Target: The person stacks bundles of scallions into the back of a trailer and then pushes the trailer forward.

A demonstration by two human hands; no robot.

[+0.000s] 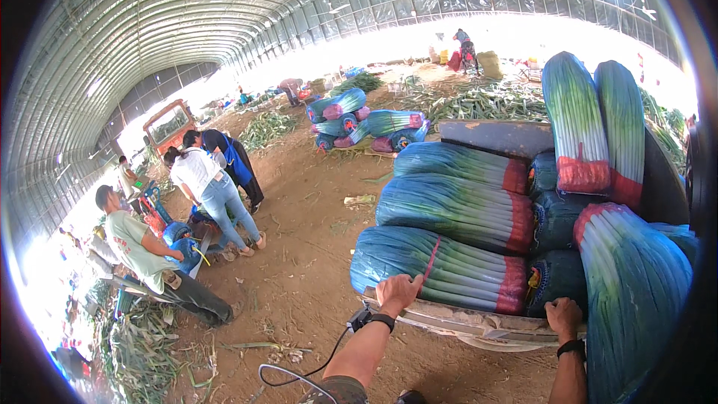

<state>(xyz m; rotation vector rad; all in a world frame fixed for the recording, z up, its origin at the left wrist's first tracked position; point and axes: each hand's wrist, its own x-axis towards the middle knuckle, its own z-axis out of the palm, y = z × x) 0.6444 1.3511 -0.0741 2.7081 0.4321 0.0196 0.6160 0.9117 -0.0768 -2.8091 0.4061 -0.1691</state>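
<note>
Long net bags of leeks, blue-green at one end and red at the other, fill an open cargo bed. My left hand (399,294) is closed over the bed's near side rail (456,319), its knuckles against the nearest leek bag (441,269). A thin red strap (431,256) crosses that bag beside my fingers. Farther right, my right hand (565,319) curls over the same rail, below the round dark end of another bag (553,280). A large leek bag (632,299) hangs over the rail just right of it. The undersides of my fingers are hidden.
Two leek bags (576,127) stand upright at the bed's far right. More bags (351,116) are stacked on the dirt floor beyond. Several people work at the left, near loose leaves (138,348) and an orange vehicle (169,127). A cable (295,378) loops by my left forearm.
</note>
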